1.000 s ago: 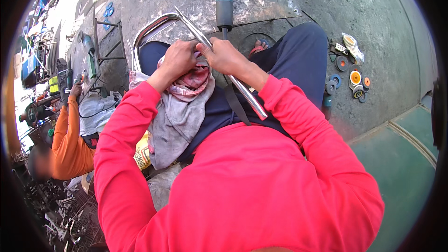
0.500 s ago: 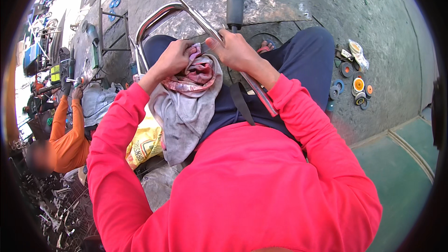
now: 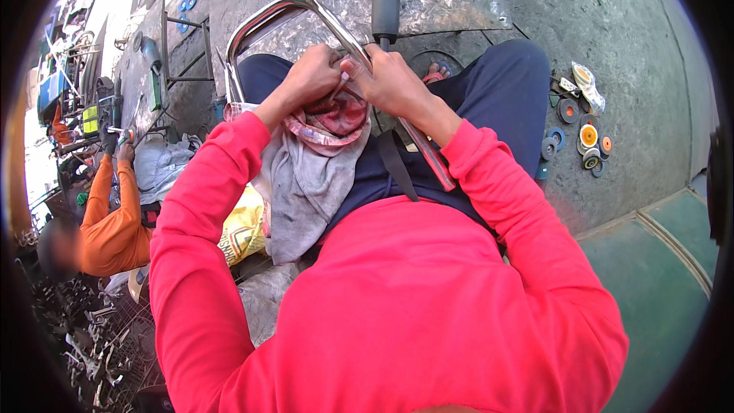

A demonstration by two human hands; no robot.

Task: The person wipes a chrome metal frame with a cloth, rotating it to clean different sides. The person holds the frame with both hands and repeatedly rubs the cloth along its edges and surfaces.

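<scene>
A bent, shiny metal tube frame [image 3: 269, 9] lies over my lap, its long leg slanting down toward my right forearm. My right hand [image 3: 391, 86] is closed around that leg, thumb pointing to the left. Close beside it, my left hand [image 3: 312, 76] is closed on a bunched grey and pinkish rag [image 3: 315, 183], near the tube. Most of the rag hangs over my left thigh; its upper end is partly hidden under my fingers. A dark strap [image 3: 394, 164] lies across my lap.
An angle grinder [image 3: 388, 1] lies ahead of my hands on the floor. Several grinding discs [image 3: 588, 135] are at the right. A yellow sack [image 3: 245, 228] is beside my left hip. At the left, a person in orange [image 3: 115, 237] handles a tool near metal parts.
My left hand has moved right and slightly up with the rag, closer to my right hand. The right hand still holds the tube, almost unmoved.
</scene>
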